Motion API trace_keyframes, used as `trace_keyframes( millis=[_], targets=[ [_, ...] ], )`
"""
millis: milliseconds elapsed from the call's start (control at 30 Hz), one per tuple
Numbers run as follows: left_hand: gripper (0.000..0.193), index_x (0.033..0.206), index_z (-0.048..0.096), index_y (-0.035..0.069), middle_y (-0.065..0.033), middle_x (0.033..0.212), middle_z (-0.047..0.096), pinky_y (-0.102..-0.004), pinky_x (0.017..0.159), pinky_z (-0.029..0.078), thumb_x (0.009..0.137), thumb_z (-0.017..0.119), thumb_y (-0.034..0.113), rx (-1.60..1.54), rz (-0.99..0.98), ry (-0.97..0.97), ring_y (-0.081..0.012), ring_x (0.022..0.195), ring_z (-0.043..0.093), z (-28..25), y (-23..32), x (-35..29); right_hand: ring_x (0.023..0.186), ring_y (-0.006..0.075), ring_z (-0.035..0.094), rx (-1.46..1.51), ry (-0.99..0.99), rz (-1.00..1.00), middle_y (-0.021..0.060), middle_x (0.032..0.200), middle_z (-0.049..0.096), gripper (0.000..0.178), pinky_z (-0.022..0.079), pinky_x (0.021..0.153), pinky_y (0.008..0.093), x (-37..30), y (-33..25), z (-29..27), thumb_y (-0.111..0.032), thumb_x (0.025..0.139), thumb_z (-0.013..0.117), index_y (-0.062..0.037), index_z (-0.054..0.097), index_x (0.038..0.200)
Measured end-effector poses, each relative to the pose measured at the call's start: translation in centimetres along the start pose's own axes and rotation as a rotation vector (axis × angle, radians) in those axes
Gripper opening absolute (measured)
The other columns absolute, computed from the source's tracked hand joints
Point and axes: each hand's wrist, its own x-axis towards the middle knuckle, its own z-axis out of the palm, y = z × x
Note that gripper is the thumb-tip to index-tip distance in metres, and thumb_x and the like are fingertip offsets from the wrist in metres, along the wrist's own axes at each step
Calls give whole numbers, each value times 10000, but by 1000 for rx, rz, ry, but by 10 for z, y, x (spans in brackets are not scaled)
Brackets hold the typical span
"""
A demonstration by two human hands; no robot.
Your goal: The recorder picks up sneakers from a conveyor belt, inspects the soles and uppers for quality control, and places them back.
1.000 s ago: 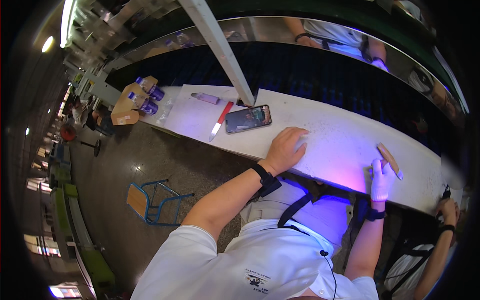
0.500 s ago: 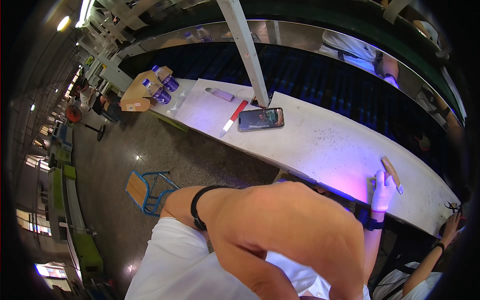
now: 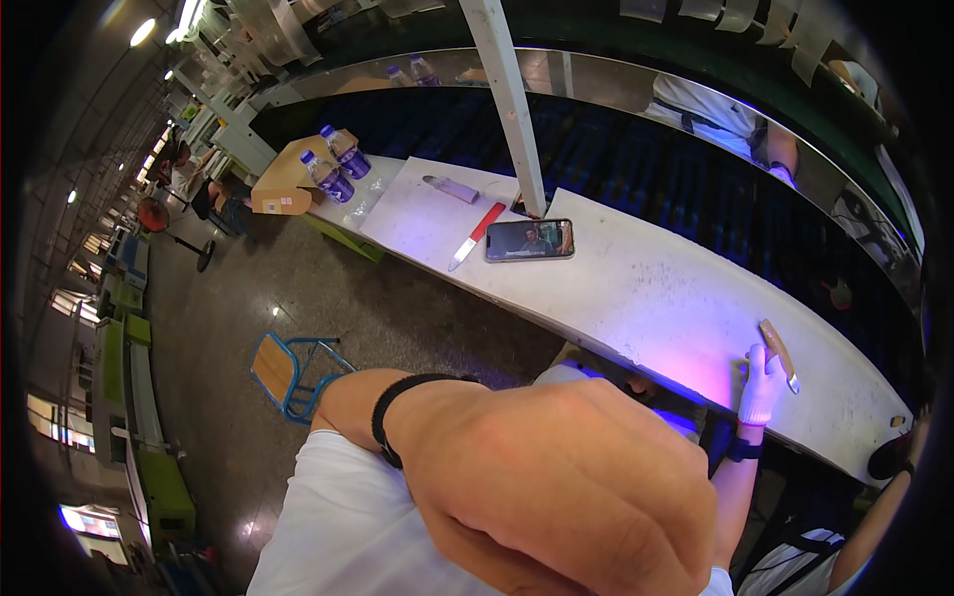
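My left hand (image 3: 566, 467), bare with a black band at the wrist, fills the lower middle, very close to the camera. Its fingers curl downward; their tips and anything in them are hidden. On the right, my right hand (image 3: 761, 389), in a white glove with a dark watch above it, rests over the white bench (image 3: 636, 288). It is closed on a wooden-handled knife (image 3: 775, 348), whose short blade points toward the bench's near edge. A phone (image 3: 531, 240) showing a video lies further left, beside a knife with a red handle (image 3: 487, 221).
Two purple-labelled bottles (image 3: 328, 179) and a cardboard box (image 3: 283, 179) stand at the bench's left end. A white post (image 3: 509, 109) rises behind the phone, before a dark conveyor (image 3: 636, 149). A blue-framed stool (image 3: 283, 372) is on the floor. Another person's arm (image 3: 874, 517) shows at far right.
The view has shifted slightly, and the bench things sit a little further right and lower. My left hand has dropped slightly. The other person's hand at far right has moved toward the rim.
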Motion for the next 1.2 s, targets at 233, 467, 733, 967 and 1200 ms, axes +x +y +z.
trace_keyframes(
  millis=[233, 467, 733, 967, 1200],
  targets=[
    [166, 918, 651, -34, -249, 997, 699, -496, 674, 563, 1001, 651, 110, 88, 70, 13, -422, 822, 680, 8, 13, 6, 655, 96, 577, 32, 8, 7, 4, 732, 586, 272, 476, 622, 270, 3, 7, 0, -235, 999, 700, -13, 651, 850],
    [180, 864, 658, -23, -238, 942, 700, -483, 677, 564, 995, 660, 100, 111, 65, 21, -402, 791, 679, 14, 19, -2, 660, 97, 575, 36, 11, -10, 4, 732, 586, 280, 476, 623, 272, 4, 11, 0, -252, 1000, 706, -13, 661, 860],
    [168, 1038, 708, -43, -177, 979, 695, -409, 701, 531, 1002, 670, 116, 202, 106, -49, -347, 812, 677, 9, 39, 23, 637, 96, 567, 17, 7, 2, 9, 717, 571, 285, 473, 605, 278, 4, 7, 1, -239, 1012, 690, -25, 628, 834],
    [79, 999, 743, 11, -162, 1001, 733, -458, 738, 566, 938, 748, 61, 114, -56, 57, -318, 820, 680, -2, 47, -7, 643, 104, 561, 39, 21, -32, 15, 726, 572, 285, 474, 612, 287, 8, 16, 0, -226, 1005, 696, -21, 615, 824],
    [184, 1191, 700, 200, 44, 1021, 660, -377, 842, 509, 1019, 710, 267, 1538, 1022, 383, -190, 952, 625, 19, 142, -60, 658, 108, 558, -28, -22, -77, 14, 720, 564, 281, 470, 624, 289, 10, 27, -4, -212, 1001, 702, -25, 600, 819]
  ],
)
